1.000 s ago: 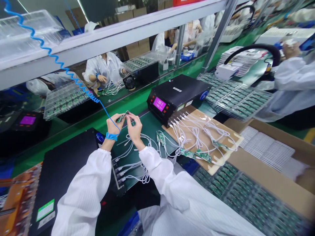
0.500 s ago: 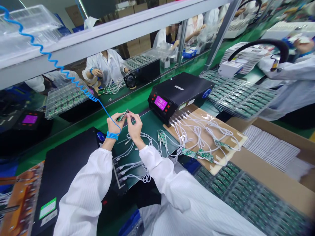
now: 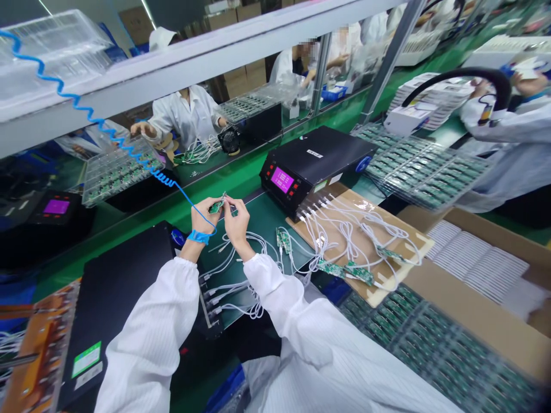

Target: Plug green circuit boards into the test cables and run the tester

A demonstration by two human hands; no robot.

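A small green circuit board (image 3: 217, 206) is gripped in my left hand (image 3: 204, 218), which wears a blue wrist strap (image 3: 198, 236) with a coiled blue cord (image 3: 107, 131). My right hand (image 3: 236, 221) pinches the board's right end, its thumb and fingertips closed there. Whatever else lies between those fingertips is too small to make out. Under my hands, white cables (image 3: 253, 241) spread over the green work surface. To the right of them, a pair of green boards (image 3: 283, 240) is plugged onto white cables.
A black tester with a purple screen (image 3: 282, 180) feeds cables over a cardboard sheet (image 3: 365, 289) bearing several boards. Another black box (image 3: 116, 298) stands left. Trays of boards (image 3: 430, 344) and a carton (image 3: 482, 298) lie right. A metal rail (image 3: 189, 69) crosses above; co-workers sit beyond.
My hands stay together at the board, which has turned slightly in my left hand. Across the bench, a co-worker's hand has reached out toward the tray on the left.
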